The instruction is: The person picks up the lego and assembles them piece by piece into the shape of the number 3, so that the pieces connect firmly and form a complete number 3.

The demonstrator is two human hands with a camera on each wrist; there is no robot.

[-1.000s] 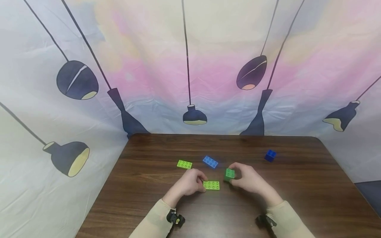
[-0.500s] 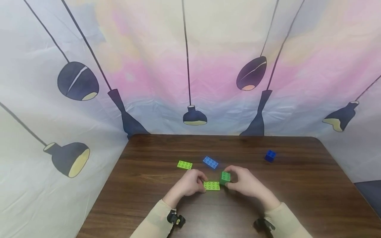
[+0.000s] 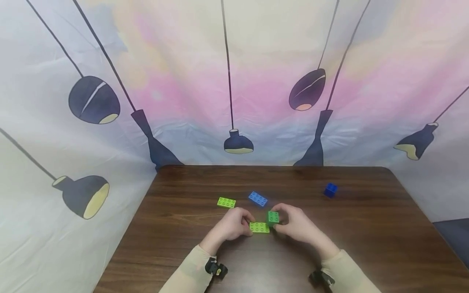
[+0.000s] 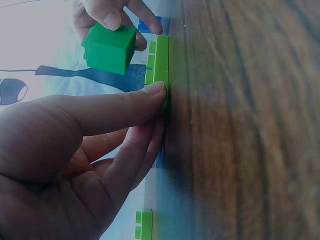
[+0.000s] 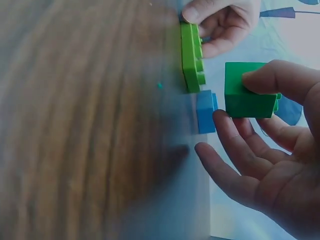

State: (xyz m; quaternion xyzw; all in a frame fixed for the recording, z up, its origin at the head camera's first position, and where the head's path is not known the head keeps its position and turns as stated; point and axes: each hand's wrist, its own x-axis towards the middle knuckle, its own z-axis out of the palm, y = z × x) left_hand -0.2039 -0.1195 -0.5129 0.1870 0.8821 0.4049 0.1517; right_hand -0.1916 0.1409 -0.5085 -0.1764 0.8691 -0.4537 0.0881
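Observation:
My left hand (image 3: 233,224) pinches the left end of a flat lime-green building brick (image 3: 259,227) lying on the table, thumb on the near side in the left wrist view. In my right hand (image 3: 298,221) is a taller green two-by-two brick (image 3: 272,218), gripped between thumb and fingers with its studs facing up. The right wrist view shows this green brick (image 5: 247,92) raised off the table, apart from the lime brick (image 5: 190,60). From the head view it overlaps the lime brick's right end.
Beyond the hands lie a second flat lime-green brick (image 3: 226,202) and a flat light-blue brick (image 3: 258,198). A dark-blue brick (image 3: 331,190) stands farther right on the brown wooden table (image 3: 183,260). A patterned cloth (image 3: 267,49) hangs behind the table's far edge.
My right hand has carried the green brick leftward, from beside the lime brick to above its right end. My left hand has stayed on the lime brick.

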